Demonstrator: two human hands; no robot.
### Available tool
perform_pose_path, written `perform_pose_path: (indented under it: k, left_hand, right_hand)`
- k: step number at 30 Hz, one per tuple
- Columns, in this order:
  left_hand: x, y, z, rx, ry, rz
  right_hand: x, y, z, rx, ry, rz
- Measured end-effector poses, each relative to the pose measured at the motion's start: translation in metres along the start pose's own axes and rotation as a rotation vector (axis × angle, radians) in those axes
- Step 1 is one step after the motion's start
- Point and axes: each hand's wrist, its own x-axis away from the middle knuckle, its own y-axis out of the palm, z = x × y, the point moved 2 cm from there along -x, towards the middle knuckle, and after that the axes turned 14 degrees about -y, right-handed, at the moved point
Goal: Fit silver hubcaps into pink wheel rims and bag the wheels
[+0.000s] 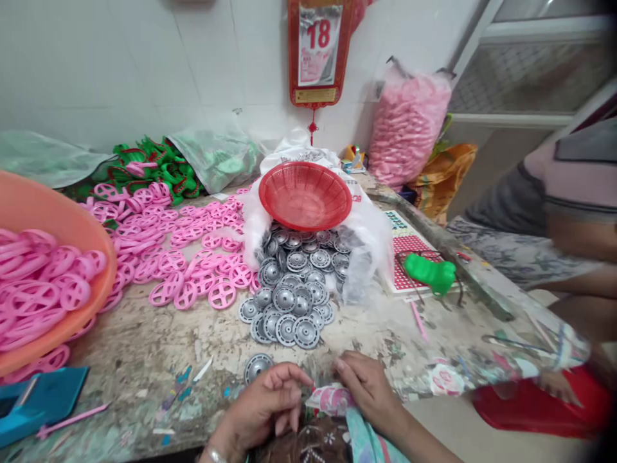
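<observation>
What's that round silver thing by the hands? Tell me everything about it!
It is a round wheel-shaped disc, shiny grey, maybe metal or painted plastic, with rings and thin ribs around its middle. It lies alone on the stained work table, apart from the grey pile. Its near edge is beside the left hand, perhaps touching; I cannot tell.

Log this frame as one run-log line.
hands: left hand, right hand at floral cloth | nearest: grey wheel disc | bench: pink plastic rings
</observation>
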Motion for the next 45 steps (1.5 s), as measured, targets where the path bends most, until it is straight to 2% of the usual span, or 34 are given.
perform_pose_path:
  k: [9, 13, 14, 15, 16, 18, 20, 21, 22, 24, 27, 32, 35, 37, 39, 41, 42, 44, 45]
  left_hand:
    - [-0.003, 0.001, 0.000, -0.004, -0.002, 0.006]
    - [0.007, 0.008, 0.006, -0.101, 0.049, 0.003]
    - [0.013, 0.008, 0.011, -0.150, 0.065, 0.032]
    - [0.019, 0.005, 0.018, -0.210, 0.090, 0.098]
    - [0.026, -0.001, 0.028, -0.284, 0.135, 0.215]
    - [0.041, -0.021, 0.055, -0.522, 0.275, 0.596]
    - [0.053, -0.045, 0.083, -0.919, 0.414, 1.065]
    - [0.056, -0.056, 0.095, -1.131, 0.421, 1.262]
    - [0.057, -0.067, 0.103, -1.228, 0.413, 1.357]
    - [0.053, -0.086, 0.113, -1.350, 0.359, 1.431]
    - [0.043, -0.099, 0.117, -1.431, 0.287, 1.426]
    - [0.036, -0.098, 0.127, -1.503, 0.237, 1.467]
    - [0.040, -0.094, 0.133, -1.512, 0.250, 1.461]
    - [0.045, -0.090, 0.133, -1.502, 0.278, 1.461]
    - [0.054, -0.085, 0.129, -1.469, 0.312, 1.484]
    - [0.064, -0.080, 0.122, -1.407, 0.342, 1.545]
    - [0.070, -0.079, 0.118, -1.318, 0.372, 1.581]
    - [0.079, -0.077, 0.106, -0.989, 0.453, 1.591]
    - [0.082, -0.077, 0.099, -0.767, 0.499, 1.537]
  right_hand:
    - [-0.002, 0.005, 0.000, 0.077, -0.035, -0.030]
    - [-0.002, 0.006, -0.001, 0.113, -0.055, -0.047]
    - [-0.002, 0.006, -0.001, 0.116, -0.059, -0.051]
    - [-0.002, 0.006, 0.000, 0.116, -0.066, -0.058]
    - [-0.002, 0.006, 0.000, 0.117, -0.074, -0.063]
    - [-0.002, 0.006, 0.001, 0.119, -0.086, -0.065]
    - [-0.001, 0.007, 0.002, 0.118, -0.087, -0.062]
    - [-0.001, 0.007, 0.002, 0.117, -0.083, -0.061]
    - [-0.001, 0.006, 0.002, 0.115, -0.079, -0.058]
    - [-0.001, 0.005, 0.001, 0.110, -0.072, -0.059]
    - [-0.003, 0.002, -0.003, 0.106, -0.069, -0.065]
    - [-0.006, 0.002, -0.008, 0.119, -0.055, -0.059]
    - [-0.003, 0.005, -0.009, 0.101, -0.046, -0.081]
    - [-0.003, -0.003, -0.006, 0.087, -0.080, -0.076]
    - [-0.006, -0.029, 0.002, 0.173, -0.146, 0.045]
    - [-0.009, -0.074, 0.013, 0.470, -0.211, 0.409]
    - [-0.009, -0.100, 0.019, 0.615, -0.169, 0.598]
    - [-0.006, -0.144, 0.032, 0.758, -0.024, 0.882]
    - [-0.005, -0.158, 0.035, 0.786, -0.003, 0.944]
